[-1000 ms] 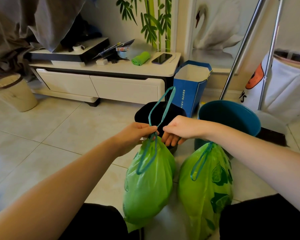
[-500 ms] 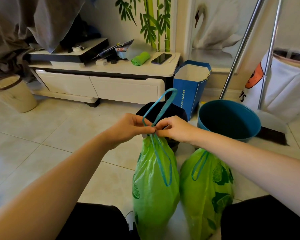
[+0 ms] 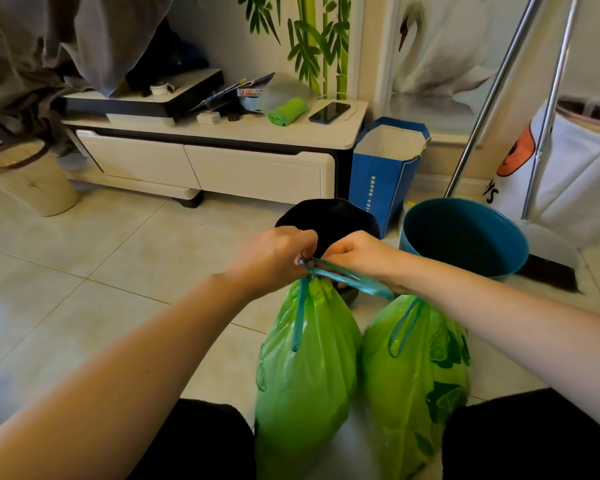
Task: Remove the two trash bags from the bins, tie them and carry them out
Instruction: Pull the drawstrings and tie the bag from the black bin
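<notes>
— How many trash bags do you count?

— Two, both green, standing side by side on the tiled floor [image 3: 101,271] between the person's knees. The left trash bag [image 3: 305,368] hangs directly below the two hands; the right trash bag [image 3: 416,375] sits just beside it, under the right forearm.

— And the hands?

— Two, close together above the left bag's gathered neck. The left hand [image 3: 274,261] has its grip clamped on the teal drawstring [image 3: 347,277], fingers curled round it. The right hand [image 3: 357,254] pinches the same drawstring from the other side, and a loop of it trails off past the right wrist.

— Does the right bag have a drawstring too?

— Yes, one teal loop [image 3: 404,327] lying slack against its side, touched by neither hand.

— Bins?

— Two, just beyond the hands: one black bin [image 3: 329,220] right behind the knuckles, one blue bin [image 3: 465,237] beyond the right wrist. Both look open at the top.

— Anything else nearby?

— One blue paper bag [image 3: 381,181] standing behind the black bin, and two metal poles [image 3: 492,95] leaning beyond the blue bin.
</notes>
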`<state>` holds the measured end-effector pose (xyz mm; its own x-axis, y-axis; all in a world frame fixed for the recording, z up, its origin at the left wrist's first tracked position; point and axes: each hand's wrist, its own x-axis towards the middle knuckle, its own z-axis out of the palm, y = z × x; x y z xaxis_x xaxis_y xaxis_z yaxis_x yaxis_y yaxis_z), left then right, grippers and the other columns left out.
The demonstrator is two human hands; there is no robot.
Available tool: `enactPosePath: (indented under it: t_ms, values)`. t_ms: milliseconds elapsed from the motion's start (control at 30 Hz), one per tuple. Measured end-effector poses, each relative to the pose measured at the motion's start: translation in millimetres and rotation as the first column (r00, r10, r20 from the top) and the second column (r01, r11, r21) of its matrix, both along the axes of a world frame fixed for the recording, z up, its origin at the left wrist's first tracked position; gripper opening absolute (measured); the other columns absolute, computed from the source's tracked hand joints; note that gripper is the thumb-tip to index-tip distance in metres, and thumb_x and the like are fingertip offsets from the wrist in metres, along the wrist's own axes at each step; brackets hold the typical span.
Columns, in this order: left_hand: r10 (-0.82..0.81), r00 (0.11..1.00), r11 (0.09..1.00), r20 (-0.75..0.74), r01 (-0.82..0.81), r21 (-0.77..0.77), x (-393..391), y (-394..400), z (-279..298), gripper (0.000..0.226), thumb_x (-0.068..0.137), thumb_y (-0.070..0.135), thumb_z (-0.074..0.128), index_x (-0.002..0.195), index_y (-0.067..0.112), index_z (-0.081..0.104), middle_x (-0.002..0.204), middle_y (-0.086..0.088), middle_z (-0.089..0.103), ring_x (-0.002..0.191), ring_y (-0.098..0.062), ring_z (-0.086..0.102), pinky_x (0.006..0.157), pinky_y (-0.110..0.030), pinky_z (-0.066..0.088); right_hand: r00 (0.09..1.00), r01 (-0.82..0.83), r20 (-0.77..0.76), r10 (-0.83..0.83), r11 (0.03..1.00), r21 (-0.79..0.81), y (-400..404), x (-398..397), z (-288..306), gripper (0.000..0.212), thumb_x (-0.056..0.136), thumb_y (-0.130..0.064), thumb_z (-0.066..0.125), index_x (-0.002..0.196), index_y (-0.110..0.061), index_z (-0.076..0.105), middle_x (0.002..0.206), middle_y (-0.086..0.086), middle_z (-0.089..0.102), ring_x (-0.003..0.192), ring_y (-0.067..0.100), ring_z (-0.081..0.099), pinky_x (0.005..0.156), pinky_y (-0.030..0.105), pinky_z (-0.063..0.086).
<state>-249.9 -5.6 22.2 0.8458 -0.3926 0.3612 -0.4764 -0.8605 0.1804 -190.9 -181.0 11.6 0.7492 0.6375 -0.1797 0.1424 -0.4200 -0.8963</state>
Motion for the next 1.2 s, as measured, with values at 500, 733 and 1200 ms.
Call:
enactPosePath:
  t_ms: [500, 733, 1200]
  values:
    - [-0.048, 0.997, 0.999, 0.064, 0.048, 0.011, -3, 2, -6, 0.005, 0.075, 0.016, 0.062, 0.076, 0.012, 0.060, 0.069, 0.000, 0.060, 0.064, -0.017, 0.053, 0.051, -0.031, 0.046, 0.989, 0.150, 0.008, -0.150, 0.989, -0.002, 0, 2, 1, 0.011, 0.089, -0.016, 0.054, 0.087, -0.012, 0.065, 0.078, 0.002, 0.063, 0.066, 0.008, 0.061, 0.056, 0.019, 0.048]
    - [-0.070, 0.997, 0.998, 0.012, 0.070, 0.011, 0, 3, -5, 0.012, 0.077, 0.024, 0.057, 0.075, 0.011, 0.058, 0.069, -0.001, 0.060, 0.062, -0.015, 0.049, 0.051, -0.028, 0.043, 0.964, 0.225, -0.162, -0.212, 0.972, 0.065, 5, 2, 1, 0.014, 0.087, -0.020, 0.047, 0.075, -0.016, 0.054, 0.069, 0.000, 0.065, 0.069, 0.012, 0.059, 0.074, 0.031, 0.052]
    - [-0.064, 0.998, 0.998, 0.008, 0.064, 0.027, 1, 6, -8, 0.017, 0.080, 0.018, 0.069, 0.075, 0.008, 0.056, 0.070, -0.003, 0.059, 0.063, -0.018, 0.052, 0.053, -0.032, 0.045, 0.625, 0.374, 0.780, -0.032, 0.889, -0.264, -27, 33, 3, 0.007, 0.086, -0.011, 0.051, 0.088, -0.018, 0.054, 0.086, -0.001, 0.055, 0.083, 0.022, 0.052, 0.068, 0.038, 0.042]
